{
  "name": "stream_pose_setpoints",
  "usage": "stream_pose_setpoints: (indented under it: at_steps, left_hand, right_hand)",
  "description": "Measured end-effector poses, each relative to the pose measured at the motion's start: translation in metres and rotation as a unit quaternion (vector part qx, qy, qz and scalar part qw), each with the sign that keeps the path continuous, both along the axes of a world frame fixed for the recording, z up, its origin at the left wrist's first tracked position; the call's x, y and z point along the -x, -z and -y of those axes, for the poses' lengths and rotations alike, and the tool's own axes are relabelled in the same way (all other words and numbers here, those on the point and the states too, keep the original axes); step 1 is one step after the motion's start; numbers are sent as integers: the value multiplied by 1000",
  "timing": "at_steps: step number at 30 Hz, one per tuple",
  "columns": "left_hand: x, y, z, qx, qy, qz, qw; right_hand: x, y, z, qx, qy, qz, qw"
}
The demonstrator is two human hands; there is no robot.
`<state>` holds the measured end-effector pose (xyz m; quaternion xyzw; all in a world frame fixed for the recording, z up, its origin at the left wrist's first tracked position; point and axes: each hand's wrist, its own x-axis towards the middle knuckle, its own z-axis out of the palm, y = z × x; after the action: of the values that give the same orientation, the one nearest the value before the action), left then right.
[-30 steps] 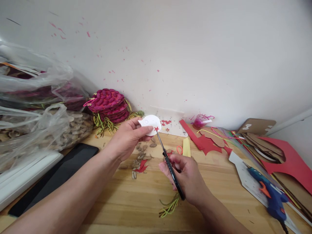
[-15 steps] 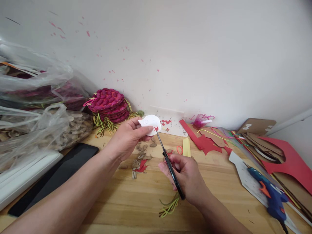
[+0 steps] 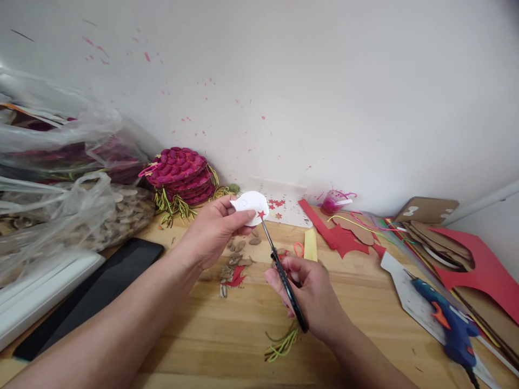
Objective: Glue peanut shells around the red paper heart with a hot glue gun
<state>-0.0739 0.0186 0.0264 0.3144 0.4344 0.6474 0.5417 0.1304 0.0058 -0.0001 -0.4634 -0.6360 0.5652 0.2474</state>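
Observation:
My left hand (image 3: 219, 224) is closed on a white paper cutout (image 3: 252, 201), rounded with a pointed left end and faint drawn lines. A small red paper star (image 3: 261, 214) shows against its lower right part, by my left thumb. My right hand (image 3: 310, 292) grips black-handled scissors (image 3: 284, 275), whose blades point up and left with the tip at the star. Whether the tip touches the star I cannot tell. On the table below lie several brown seed-like pieces (image 3: 235, 259) and a red paper scrap (image 3: 236, 276). Yellow-green strings (image 3: 281, 346) lie beneath my right hand.
Purple shell-covered discs (image 3: 180, 167) are stacked at the back left, beside plastic bags (image 3: 81, 205). A black phone (image 3: 93, 292) lies front left. Red paper (image 3: 340, 237), a plastic cup of purple paint (image 3: 334, 201) and a blue glue gun (image 3: 446, 319) are on the right.
Almost nothing differs. The scissors and my right hand have shifted very slightly to the right; the white cutout stays in my left hand.

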Motion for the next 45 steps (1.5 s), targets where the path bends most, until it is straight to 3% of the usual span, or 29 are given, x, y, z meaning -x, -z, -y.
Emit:
stream_pose_setpoints:
  at_steps: [18, 45]
  left_hand:
    - [-3, 1, 0, -2, -14, -10, 1000]
    - [-1, -1, 0, 6, -8, -10, 1000]
  right_hand:
    - [-2, 4, -1, 18, -8, -12, 1000]
    - [-1, 6, -1, -21, -6, 2, 1000]
